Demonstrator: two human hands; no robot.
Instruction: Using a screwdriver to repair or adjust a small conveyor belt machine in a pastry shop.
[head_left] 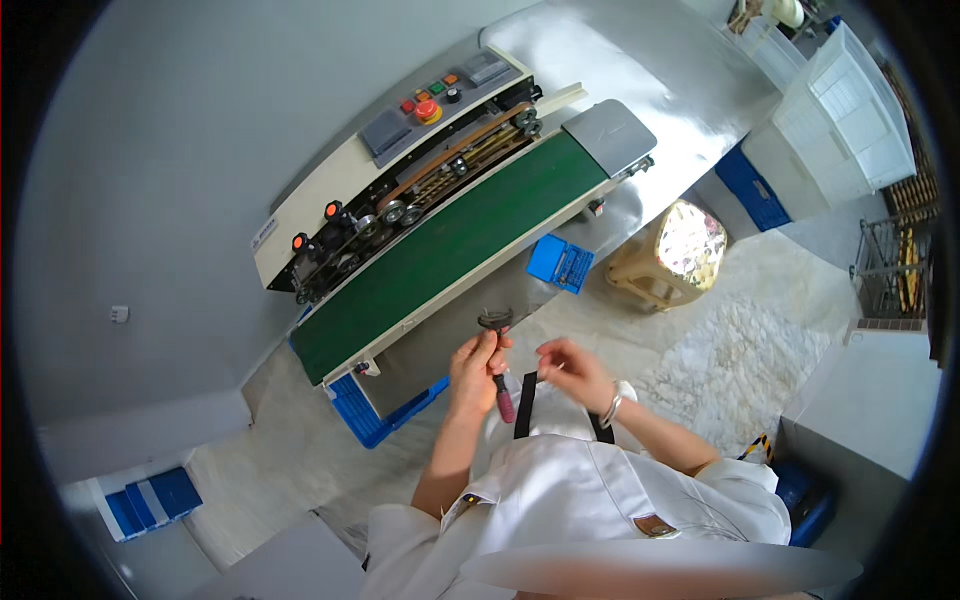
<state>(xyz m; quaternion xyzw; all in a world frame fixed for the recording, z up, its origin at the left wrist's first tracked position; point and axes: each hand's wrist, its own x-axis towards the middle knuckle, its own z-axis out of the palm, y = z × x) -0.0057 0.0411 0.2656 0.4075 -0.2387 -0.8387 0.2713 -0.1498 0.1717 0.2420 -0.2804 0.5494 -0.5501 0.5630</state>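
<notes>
Grey wall [180, 150] behind, green belt [450, 240] ahead; near it, the left hand [477, 367] clasps the tool [506, 405], grip up. Right hand [578, 372] just beside, fingers half-curled, nothing visible between them! One slack left-hand grasp could send the tool floorward.

Your hands [472, 372] [580, 374]: two, at six and four o'clock. Pink-handled tool [506, 402]: one, near six. Band sealer [460, 238]: one, at eleven. Orange-capped knobs [333, 210]: two, at ten. Blue case [560, 263]: one, at two. Plastic stool [660, 262]: one, toward three.
</notes>
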